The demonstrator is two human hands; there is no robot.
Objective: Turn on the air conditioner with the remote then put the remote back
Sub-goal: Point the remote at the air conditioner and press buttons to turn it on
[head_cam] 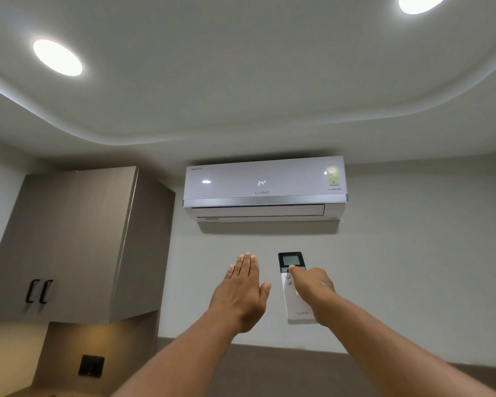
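Head view, read from the left: a round ceiling light [57,57] is seen lit at the upper left, set into a stepped ceiling. Below it, a grey wall cabinet [69,242] is mounted at the left, with two dark handles [39,291] fitted side by side near its lower edge. A dark wall plate [91,365] is noted under the cabinet, in a warmly lit recess. Towards the centre, the left hand [241,293] is held up with the palm turned away from the camera, the fingers straight and pressed together and the thumb spread to the side; nothing is held in it. Above and between the two hands, the air conditioner [265,188] is fixed high on the wall, close under the ceiling; the figures "24" are shown lit on its front panel, and a yellow label [333,176] is stuck near its upper right corner. Just beside the left hand, the remote [294,287] is held upright in the right hand [315,290], its dark screen end raised towards the unit. The right hand is closed around the remote's right side, and the thumb [294,269] is laid on the buttons directly under the screen. A second ceiling light [418,2] is partly cut off at the upper right edge.
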